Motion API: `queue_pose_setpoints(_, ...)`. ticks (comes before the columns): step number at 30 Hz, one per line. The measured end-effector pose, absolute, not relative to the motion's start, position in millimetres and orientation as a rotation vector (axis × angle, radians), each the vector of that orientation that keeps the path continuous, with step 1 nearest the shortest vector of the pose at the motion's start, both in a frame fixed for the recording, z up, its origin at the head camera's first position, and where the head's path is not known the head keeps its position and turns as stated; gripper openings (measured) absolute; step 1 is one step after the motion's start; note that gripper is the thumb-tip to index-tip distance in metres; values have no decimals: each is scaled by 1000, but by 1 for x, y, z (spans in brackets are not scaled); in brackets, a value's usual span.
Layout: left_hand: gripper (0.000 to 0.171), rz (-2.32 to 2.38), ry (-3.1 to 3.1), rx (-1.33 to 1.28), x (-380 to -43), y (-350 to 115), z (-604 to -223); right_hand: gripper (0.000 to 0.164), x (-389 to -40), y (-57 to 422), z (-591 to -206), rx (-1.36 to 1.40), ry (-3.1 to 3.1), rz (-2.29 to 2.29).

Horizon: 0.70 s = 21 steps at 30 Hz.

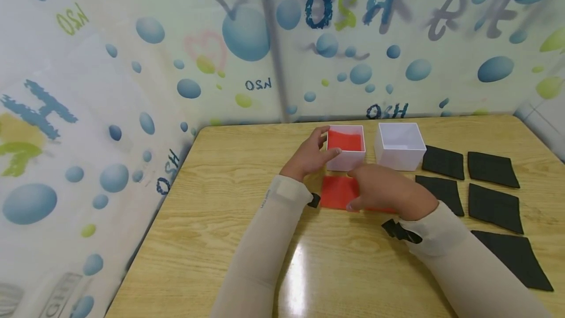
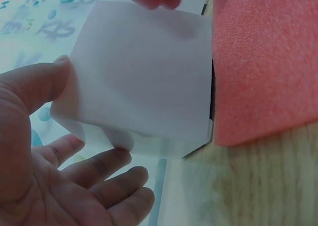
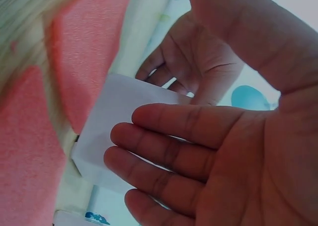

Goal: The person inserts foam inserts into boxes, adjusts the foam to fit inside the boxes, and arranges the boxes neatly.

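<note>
Wooden table (image 1: 198,239) bears the white box (image 1: 348,161) the left hand (image 1: 308,156) holds.

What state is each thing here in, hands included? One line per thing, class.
left white box: upright, open-topped, red foam inside
right white box: upright, open-topped
red foam sheets: lying on the table, partly hidden
black sheets: five visible, lying flat
left hand: gripping the left white box
right hand: fingers straight, above the red foam sheets; contact unclear
</note>
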<state>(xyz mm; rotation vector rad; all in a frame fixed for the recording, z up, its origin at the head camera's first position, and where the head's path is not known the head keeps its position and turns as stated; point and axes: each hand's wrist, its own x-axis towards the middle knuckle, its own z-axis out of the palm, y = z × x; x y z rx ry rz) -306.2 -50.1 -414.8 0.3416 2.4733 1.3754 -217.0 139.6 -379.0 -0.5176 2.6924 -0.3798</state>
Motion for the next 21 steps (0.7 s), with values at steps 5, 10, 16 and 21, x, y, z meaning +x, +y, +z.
queue_pose_setpoints(5,74,1382,2474,339,-307,-50,-415,72,-218,139,-385,-506,2678,-402)
queue_pose_setpoints(10,73,1383,2473,345,-307,-50,-415,72,-219,140,-392,-490,2678,-411)
queue_pose_setpoints(16,73,1392,2471,355,-307,-50,-414,75,-220,140,-395,-494,2686,-394)
queue_pose_setpoints(21,74,1379,2472,339,-306,-50,-413,78,-221,138,-402,-519,2700,-356)
